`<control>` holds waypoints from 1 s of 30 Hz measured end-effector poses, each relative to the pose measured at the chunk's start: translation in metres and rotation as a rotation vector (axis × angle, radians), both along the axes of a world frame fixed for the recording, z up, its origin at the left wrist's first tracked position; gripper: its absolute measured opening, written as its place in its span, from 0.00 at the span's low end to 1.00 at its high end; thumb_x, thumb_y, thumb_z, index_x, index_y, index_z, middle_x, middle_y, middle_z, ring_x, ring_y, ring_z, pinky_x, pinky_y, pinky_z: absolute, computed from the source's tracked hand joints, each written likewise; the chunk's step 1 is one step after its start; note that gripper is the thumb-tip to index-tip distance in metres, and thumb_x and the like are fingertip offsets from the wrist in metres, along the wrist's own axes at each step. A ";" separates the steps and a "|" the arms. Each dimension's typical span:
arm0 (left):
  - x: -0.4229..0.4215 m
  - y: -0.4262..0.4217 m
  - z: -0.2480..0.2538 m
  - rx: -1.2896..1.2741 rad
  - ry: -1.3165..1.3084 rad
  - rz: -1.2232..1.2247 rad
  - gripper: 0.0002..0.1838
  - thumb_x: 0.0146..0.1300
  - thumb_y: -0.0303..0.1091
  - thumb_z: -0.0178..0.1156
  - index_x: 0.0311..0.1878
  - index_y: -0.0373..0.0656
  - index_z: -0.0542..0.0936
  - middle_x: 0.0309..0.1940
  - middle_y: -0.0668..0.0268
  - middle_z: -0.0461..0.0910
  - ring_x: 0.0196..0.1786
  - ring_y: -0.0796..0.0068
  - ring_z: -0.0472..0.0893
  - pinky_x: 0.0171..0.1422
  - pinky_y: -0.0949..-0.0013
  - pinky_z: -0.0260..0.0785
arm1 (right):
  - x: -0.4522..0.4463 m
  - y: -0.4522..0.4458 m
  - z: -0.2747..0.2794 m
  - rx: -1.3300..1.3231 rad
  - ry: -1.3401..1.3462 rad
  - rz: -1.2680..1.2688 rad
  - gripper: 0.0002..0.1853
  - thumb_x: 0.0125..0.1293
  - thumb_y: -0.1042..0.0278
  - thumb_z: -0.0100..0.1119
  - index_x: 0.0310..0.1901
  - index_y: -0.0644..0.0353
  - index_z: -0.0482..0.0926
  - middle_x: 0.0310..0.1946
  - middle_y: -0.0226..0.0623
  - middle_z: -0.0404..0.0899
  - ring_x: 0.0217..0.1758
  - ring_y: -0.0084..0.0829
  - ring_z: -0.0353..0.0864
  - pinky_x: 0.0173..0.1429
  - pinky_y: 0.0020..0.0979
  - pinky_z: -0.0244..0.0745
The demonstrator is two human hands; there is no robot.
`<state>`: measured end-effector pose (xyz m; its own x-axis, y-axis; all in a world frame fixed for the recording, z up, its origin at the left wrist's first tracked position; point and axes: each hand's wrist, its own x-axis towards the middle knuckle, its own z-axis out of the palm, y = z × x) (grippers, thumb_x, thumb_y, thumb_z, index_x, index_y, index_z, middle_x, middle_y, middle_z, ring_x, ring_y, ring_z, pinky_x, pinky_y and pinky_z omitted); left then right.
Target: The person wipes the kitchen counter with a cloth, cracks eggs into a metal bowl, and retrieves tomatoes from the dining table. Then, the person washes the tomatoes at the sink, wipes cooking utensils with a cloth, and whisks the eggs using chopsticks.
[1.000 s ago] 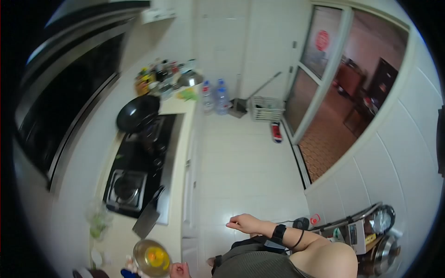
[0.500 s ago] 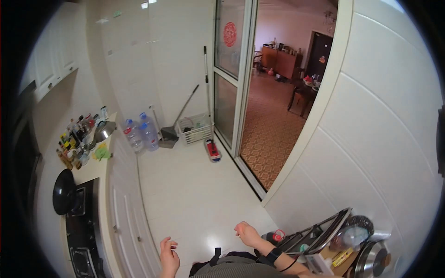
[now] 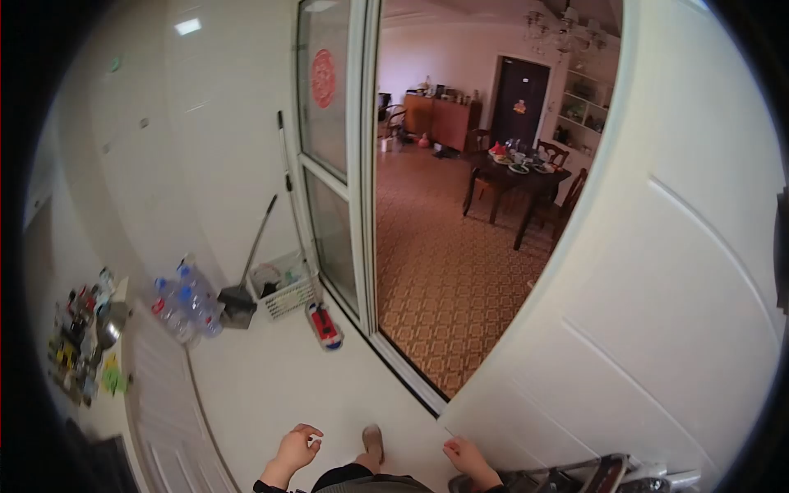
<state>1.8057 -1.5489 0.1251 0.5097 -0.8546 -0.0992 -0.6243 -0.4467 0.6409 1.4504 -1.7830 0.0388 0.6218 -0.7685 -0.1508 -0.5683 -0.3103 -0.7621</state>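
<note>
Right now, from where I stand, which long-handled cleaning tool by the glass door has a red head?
The flat mop, on the floor at the white basket's front right; the dustpan left of the basket is dark gray.

Home kitchen; bottle-crowded counter (image 3: 123,411); white cabinets (image 3: 168,394); doorway to room with dining table (image 3: 526,174)

- what's the floor (image 3: 289,384) like?
- smooth and glossy, pale; beyond the door, a matt-looking patterned floor (image 3: 448,271).
- and the bottles (image 3: 197,306) at left?
- clear, shiny plastic.
- the far table (image 3: 526,174)?
- dark wood, by its look.
- the near right wall (image 3: 657,271)?
- smooth, glossy panels.
</note>
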 end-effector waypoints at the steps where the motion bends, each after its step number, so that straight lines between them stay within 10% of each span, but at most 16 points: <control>1: 0.030 -0.038 -0.006 -0.009 -0.006 -0.025 0.10 0.58 0.35 0.64 0.44 0.48 0.84 0.43 0.58 0.81 0.41 0.60 0.83 0.48 0.61 0.77 | 0.012 -0.019 -0.005 -0.009 -0.006 -0.025 0.14 0.67 0.59 0.60 0.46 0.62 0.81 0.37 0.42 0.85 0.39 0.37 0.86 0.44 0.35 0.79; 13: 0.140 -0.537 0.095 -0.282 -0.037 -0.827 0.12 0.65 0.43 0.60 0.43 0.45 0.82 0.44 0.61 0.81 0.49 0.54 0.80 0.51 0.57 0.75 | 0.173 -0.232 0.020 0.302 0.108 -0.290 0.21 0.65 0.49 0.62 0.50 0.56 0.81 0.38 0.34 0.87 0.42 0.33 0.86 0.49 0.33 0.79; 17: 0.139 -0.662 0.101 0.026 0.050 -0.991 0.15 0.65 0.46 0.60 0.46 0.44 0.81 0.47 0.59 0.81 0.48 0.51 0.80 0.52 0.56 0.74 | 0.206 -0.340 0.008 0.393 0.103 -0.331 0.22 0.66 0.47 0.61 0.49 0.57 0.82 0.41 0.36 0.86 0.44 0.31 0.86 0.50 0.32 0.78; 30: 0.272 -1.042 -0.004 0.441 -0.017 -0.916 0.29 0.65 0.60 0.56 0.55 0.45 0.82 0.49 0.51 0.82 0.53 0.49 0.80 0.59 0.53 0.71 | 0.223 -0.744 0.050 0.643 0.052 -0.844 0.20 0.70 0.53 0.57 0.54 0.58 0.80 0.43 0.38 0.83 0.47 0.31 0.84 0.51 0.36 0.78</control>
<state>2.0782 -2.5912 0.1209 -0.3186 -0.8058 -0.4992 -0.8526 0.0136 0.5223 1.6737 -2.5269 0.0888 -0.0949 -0.7144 -0.6932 -0.4481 0.6525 -0.6111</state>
